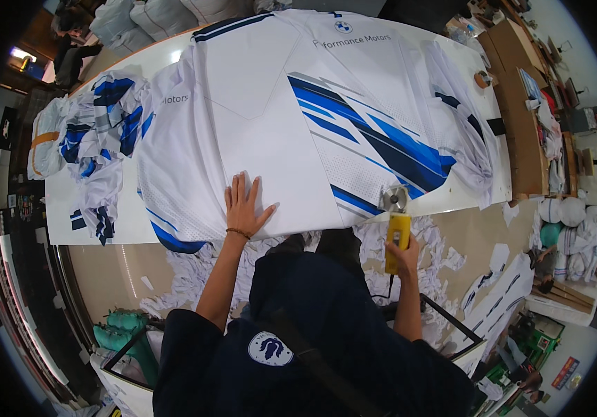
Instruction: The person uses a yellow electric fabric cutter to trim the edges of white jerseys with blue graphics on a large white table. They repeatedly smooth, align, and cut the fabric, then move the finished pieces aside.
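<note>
White fabric printed with blue and navy stripes (277, 153) spreads over the white table. Flat on its near part lies my left hand (244, 206), fingers apart, pressing the cloth, with a beaded bracelet at the wrist. My right hand (404, 256) is wrapped around the yellow handle of an electric rotary cutter (398, 236). The cutter's round metal head (394, 199) is at the near edge of the cloth, beside the blue stripes. Whether the blade touches the fabric I cannot tell. A cord trails down from the handle.
Crumpled blue and white fabric scraps (104, 132) heap on the table's left end. Many white offcuts (444, 243) litter the floor beneath. Cardboard boxes (521, 111) stand against the right side; stuffed white sacks (166, 21) sit beyond the far edge. Other people are partly visible at the sides.
</note>
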The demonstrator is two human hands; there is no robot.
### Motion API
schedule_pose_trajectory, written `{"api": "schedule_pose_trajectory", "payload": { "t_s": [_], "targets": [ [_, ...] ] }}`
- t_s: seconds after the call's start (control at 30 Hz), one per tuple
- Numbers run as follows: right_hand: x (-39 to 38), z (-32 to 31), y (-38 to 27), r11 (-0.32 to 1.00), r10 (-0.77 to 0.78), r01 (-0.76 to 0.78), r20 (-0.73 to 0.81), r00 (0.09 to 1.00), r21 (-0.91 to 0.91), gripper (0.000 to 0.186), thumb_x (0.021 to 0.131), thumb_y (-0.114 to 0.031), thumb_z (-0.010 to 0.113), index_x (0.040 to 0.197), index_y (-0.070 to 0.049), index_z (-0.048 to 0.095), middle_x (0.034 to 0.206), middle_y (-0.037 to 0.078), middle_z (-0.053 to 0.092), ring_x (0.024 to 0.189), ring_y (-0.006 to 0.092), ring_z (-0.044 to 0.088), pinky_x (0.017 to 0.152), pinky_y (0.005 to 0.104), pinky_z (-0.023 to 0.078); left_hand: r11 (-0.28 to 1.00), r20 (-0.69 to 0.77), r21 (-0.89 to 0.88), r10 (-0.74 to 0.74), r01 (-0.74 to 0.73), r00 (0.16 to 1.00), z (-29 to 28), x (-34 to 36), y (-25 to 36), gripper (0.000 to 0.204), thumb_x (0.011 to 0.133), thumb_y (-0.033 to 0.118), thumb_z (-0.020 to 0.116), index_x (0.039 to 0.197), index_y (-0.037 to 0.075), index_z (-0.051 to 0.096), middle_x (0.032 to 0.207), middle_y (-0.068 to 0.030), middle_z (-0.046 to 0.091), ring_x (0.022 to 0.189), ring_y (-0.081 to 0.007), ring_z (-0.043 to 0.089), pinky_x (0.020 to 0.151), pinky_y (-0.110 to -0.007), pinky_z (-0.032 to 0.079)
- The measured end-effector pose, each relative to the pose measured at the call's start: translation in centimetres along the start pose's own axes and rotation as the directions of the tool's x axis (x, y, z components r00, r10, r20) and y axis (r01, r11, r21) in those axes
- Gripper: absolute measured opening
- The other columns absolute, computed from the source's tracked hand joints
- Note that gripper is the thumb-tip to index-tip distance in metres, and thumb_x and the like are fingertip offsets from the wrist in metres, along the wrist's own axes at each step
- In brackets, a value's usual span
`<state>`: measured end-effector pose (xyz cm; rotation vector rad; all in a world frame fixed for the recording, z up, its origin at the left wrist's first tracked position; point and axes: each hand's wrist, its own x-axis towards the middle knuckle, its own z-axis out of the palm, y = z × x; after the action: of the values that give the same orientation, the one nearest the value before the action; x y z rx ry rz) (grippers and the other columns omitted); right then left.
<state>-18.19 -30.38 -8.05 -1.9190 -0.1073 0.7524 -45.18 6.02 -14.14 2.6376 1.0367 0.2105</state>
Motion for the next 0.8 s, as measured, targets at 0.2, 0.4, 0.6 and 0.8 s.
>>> {"api": "schedule_pose_trajectory", "payload": {
  "t_s": [0.2,0.4,0.6,0.8],
  "targets": [
    [-6.2,0.3,4.0,0.963,-0.031,0.018,-0.043,0.999,-0.271,0.055,0.067,-0.015,0.087,0.114,0.0,0.062,0.097,0.011,0.067,0.087,0.0223,0.066,0.079,0.0363,0.054,0.998,-0.028,0.001,0.058,-0.058,0.998,0.2,-0.1,0.1,0.089,0.088,0.059,0.066,0.155,0.007,0.04,0.162,-0.028,0.026,0.152,-0.0446,0.019,0.121,-0.061,0.016],
    [-8.4,2.0,3.8,0.794,-0.229,0.132,-0.091,0.969,-0.594,0.064,0.067,-0.015,0.082,0.123,0.0,0.057,0.109,0.022,0.06,0.104,0.0409,0.061,0.092,0.046,0.05,0.997,-0.071,-0.016,0.072,-0.073,0.995,0.4,-0.5,-0.3,0.085,0.088,0.055,0.067,0.152,0.005,0.043,0.16,-0.0279,0.029,0.15,-0.0449,0.024,0.12,-0.061,0.018],
    [-9.6,3.4,2.9,0.765,-0.199,0.181,0.04,0.979,-0.618,0.069,0.067,-0.016,0.081,0.129,0.0,0.054,0.112,0.021,0.057,0.108,0.0411,0.059,0.094,0.0467,0.049,0.997,-0.115,-0.034,0.071,-0.075,0.991,0.5,-0.4,-0.4,0.082,0.088,0.056,0.066,0.15,0.006,0.047,0.159,-0.0279,0.031,0.15,-0.0431,0.027,0.121,-0.058,0.02],
    [-10.2,4.8,3.0,0.747,-0.184,0.205,0.1,0.978,-0.633,0.072,0.069,-0.019,0.08,0.132,0.0,0.052,0.116,0.02,0.056,0.111,0.0398,0.057,0.095,0.0459,0.049,0.995,-0.117,-0.05,0.078,-0.084,0.99,0.3,-0.2,-0.3,0.082,0.088,0.056,0.066,0.15,0.007,0.047,0.159,-0.0272,0.032,0.15,-0.0423,0.027,0.121,-0.058,0.02]
  ]
}}
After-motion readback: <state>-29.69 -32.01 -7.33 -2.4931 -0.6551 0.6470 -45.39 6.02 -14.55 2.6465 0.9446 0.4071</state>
